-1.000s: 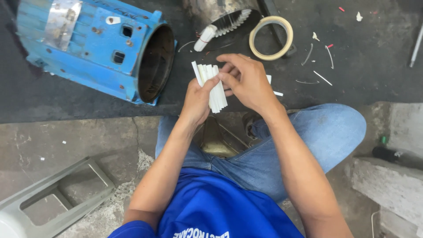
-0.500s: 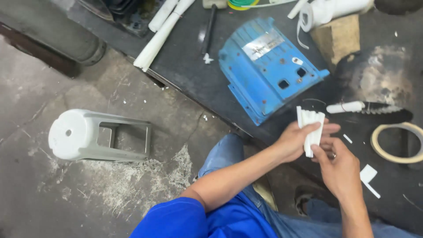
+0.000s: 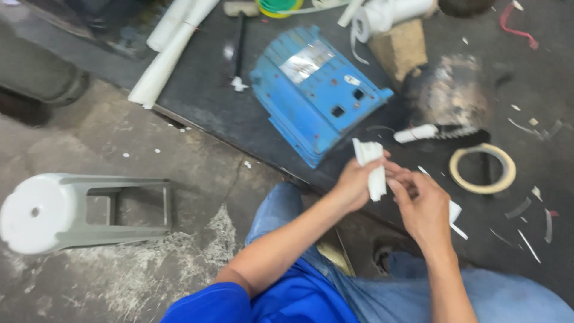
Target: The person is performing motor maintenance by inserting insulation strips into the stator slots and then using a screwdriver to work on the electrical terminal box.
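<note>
Left hand [image 3: 353, 182] gripping a bundle of white strips [image 3: 371, 164], right hand [image 3: 421, 206] touching it just right, blue motor housing [image 3: 317, 90] far behind on dark mat [image 3: 209, 101], tape ring [image 3: 483, 168] right, toppled grey plastic stool [image 3: 66, 209] on concrete left

A rectangular silver label [image 3: 306, 60] sits on top of the blue motor housing [image 3: 317, 90]. Beside it lies a small white oval sticker [image 3: 352, 79].

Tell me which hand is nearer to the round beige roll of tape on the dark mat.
Right. The right hand is just left of the round beige tape roll, apart from it. The left hand, gripping the bundle of white paper strips, sits farther left, beside the blue metal housing.
</note>
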